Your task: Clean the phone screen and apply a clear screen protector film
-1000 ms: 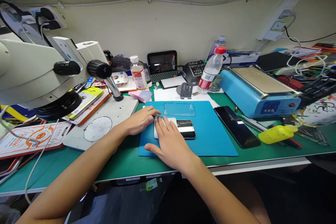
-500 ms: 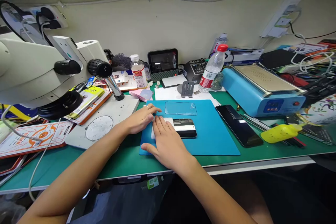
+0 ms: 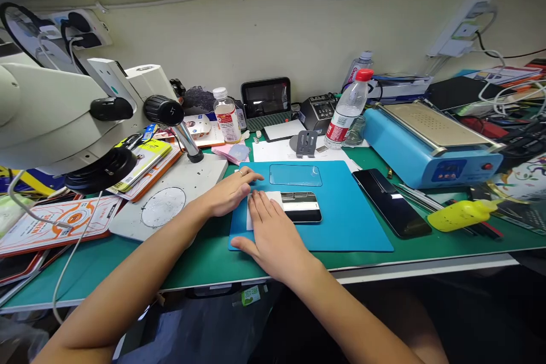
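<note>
My right hand (image 3: 277, 239) lies flat, fingers stretched out, on a white wipe (image 3: 249, 218) over the left end of a phone (image 3: 305, 215). The phone's glossy dark face reflects a bright band, and its left part is hidden by the wipe and hand. My left hand (image 3: 226, 194), with a ring on one finger, is open beside the phone's left end, its fingers reaching over the edge of the blue mat (image 3: 354, 222). Whether it touches the wipe I cannot tell. Behind the phone a clear, dark-edged glass screen protector (image 3: 295, 175) lies on the mat.
A black phone (image 3: 390, 205) and a yellow squeeze bottle (image 3: 460, 215) lie to the right, before a blue heating plate machine (image 3: 430, 153). A microscope (image 3: 55, 119) overhangs the left. Bottles (image 3: 347, 111) and a phone stand (image 3: 306, 142) stand behind the mat.
The view has shifted slightly, so things sit a little further right. My right hand stays flat on the wipe and my left hand keeps its place; little else differs.
</note>
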Motion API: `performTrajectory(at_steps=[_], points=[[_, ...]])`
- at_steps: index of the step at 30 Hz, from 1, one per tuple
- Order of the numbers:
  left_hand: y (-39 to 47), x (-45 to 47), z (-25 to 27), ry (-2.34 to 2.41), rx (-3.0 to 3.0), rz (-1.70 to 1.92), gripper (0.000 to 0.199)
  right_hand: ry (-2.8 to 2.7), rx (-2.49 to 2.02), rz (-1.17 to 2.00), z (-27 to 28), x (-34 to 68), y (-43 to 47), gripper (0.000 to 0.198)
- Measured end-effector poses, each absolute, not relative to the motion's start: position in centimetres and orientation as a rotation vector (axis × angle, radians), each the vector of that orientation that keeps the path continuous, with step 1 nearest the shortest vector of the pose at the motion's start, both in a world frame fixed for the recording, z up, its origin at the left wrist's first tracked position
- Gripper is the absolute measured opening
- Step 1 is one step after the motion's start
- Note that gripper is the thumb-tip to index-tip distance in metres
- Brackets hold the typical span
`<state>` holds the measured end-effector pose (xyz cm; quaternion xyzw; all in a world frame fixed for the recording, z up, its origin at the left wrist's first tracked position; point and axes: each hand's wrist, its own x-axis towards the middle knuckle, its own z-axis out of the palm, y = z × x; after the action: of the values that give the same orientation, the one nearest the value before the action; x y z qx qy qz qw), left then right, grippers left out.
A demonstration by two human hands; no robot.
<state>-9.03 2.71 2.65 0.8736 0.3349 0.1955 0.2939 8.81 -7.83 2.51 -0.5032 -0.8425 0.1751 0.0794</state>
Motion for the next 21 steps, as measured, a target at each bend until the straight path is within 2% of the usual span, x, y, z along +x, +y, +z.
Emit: performTrajectory(at_steps=[7, 16, 21], points=[[2.7, -9.1, 2.8, 0.894, 2.339, 0.466, 0.101, -2.498, -1.470, 0.538, 1.7, 9.5, -10.5, 0.097], [2.6, -9.0, 2.8, 0.869, 2.352, 0.483, 0.102, -2.487, -1.513, 0.512, 2.4, 9.7, -7.0, 0.099], [2.6, -9.2, 2.9, 0.862, 2.361, 0.479, 0.102, -2.520, -1.535, 0.430, 2.1, 12.6, -7.7, 0.093]])
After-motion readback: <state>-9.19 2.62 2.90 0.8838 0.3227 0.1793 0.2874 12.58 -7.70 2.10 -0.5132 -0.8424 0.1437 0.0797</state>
